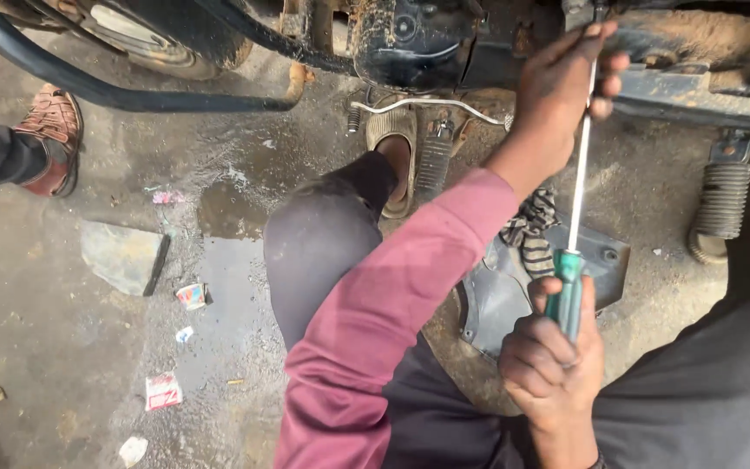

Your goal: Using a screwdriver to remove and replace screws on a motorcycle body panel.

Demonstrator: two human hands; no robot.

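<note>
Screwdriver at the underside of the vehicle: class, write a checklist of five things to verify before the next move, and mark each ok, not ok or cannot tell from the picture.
1. Right hand has a full grip on the green handle of the screwdriver: ok.
2. Left hand steadies the shaft near the top: ok.
3. Tip seated in a fastener on the vehicle frame: cannot tell, the fingers hide it.
4. Shaft in line from handle to tip, not bent: ok.
5. Ground under the person free of slip hazards: not ok, a puddle and a loose black panel lie close by.
</note>
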